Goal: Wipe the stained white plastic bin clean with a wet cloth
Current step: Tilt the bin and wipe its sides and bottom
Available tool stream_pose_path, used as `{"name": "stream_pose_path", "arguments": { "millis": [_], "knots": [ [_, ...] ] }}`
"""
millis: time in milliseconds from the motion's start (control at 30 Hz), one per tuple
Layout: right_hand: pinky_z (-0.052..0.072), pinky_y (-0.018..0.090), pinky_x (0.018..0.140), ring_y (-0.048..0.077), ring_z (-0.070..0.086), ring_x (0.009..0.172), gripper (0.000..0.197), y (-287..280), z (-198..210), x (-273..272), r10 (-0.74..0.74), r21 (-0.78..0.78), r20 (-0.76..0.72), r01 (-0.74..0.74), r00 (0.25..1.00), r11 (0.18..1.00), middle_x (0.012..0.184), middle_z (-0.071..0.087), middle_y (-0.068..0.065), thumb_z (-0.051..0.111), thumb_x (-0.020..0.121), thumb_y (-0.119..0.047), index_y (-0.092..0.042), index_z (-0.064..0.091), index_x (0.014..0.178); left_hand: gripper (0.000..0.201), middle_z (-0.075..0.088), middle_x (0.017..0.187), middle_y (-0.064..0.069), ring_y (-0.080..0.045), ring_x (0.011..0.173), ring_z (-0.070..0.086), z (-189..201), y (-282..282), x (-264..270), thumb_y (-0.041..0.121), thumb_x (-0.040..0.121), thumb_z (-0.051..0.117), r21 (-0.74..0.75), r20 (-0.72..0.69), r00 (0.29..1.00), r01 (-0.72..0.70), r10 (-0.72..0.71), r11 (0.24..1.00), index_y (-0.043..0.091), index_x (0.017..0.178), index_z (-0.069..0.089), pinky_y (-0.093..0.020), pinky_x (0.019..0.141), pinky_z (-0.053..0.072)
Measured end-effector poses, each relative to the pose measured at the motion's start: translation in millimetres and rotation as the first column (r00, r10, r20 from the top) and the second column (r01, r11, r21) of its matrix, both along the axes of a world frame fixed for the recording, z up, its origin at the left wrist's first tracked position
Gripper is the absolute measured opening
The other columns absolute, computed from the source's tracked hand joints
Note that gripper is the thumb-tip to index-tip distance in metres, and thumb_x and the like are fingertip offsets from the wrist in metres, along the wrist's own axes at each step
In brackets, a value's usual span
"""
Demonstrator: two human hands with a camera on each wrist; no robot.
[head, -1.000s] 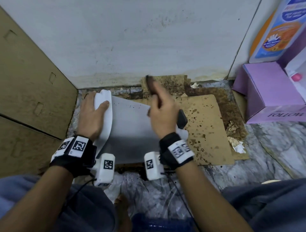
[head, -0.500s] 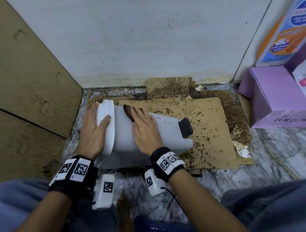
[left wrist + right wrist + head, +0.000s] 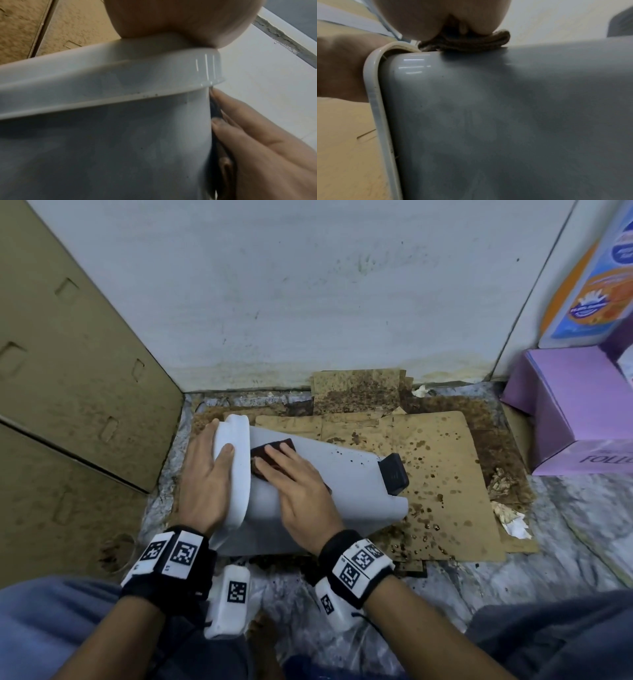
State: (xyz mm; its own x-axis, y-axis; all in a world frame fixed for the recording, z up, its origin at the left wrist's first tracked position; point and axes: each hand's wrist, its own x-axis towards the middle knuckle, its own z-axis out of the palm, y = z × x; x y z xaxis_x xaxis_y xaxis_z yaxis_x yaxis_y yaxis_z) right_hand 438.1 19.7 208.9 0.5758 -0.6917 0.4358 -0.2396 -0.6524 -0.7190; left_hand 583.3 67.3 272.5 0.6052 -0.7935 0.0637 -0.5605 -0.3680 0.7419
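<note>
Your right hand (image 3: 301, 484) lies flat, fingers straight, pressing the dark brown cloth (image 3: 274, 451) onto the upward-facing side of the white plastic bin (image 3: 342, 484), just beside its rim. Your left hand (image 3: 205, 477) cups that rim (image 3: 236, 470), thumb laid across the lip, with the other fingers hidden behind it. The bin lies on its side on the stained cardboard (image 3: 438, 474), mouth toward your left; its interior cannot be seen, so any contents cannot be determined. A black pedal (image 3: 394, 474) projects at the base end. Small dark specks (image 3: 346, 455) mark the wall between cloth and pedal. A purple box (image 3: 575, 409) stands well apart to the right. Compared with half a second ago, your right hand and cloth have shifted left toward the rim; a second ago that hand was raised above the bin. Your left hand remains on the rim.
</note>
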Motion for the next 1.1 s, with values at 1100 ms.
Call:
{"name": "stream_pose_path", "arguments": {
  "millis": [1100],
  "knots": [
    [0.019,0.039,0.118,0.021,0.031,0.141,0.053,-75,-49,-56,-0.157,0.409,-0.259,0.255,0.953,0.876,0.149,0.042,0.004,0.024,0.096,-0.031,-0.014,0.043,0.143,0.069,0.032,0.128,-0.007,-0.030,0.129,0.037,11,-11,-16,0.052,0.087,0.064,0.124,0.071,0.996,-0.069,0.061,0.990,0.022,0.146,0.041,-0.036,0.109,0.027]
  ]
}}
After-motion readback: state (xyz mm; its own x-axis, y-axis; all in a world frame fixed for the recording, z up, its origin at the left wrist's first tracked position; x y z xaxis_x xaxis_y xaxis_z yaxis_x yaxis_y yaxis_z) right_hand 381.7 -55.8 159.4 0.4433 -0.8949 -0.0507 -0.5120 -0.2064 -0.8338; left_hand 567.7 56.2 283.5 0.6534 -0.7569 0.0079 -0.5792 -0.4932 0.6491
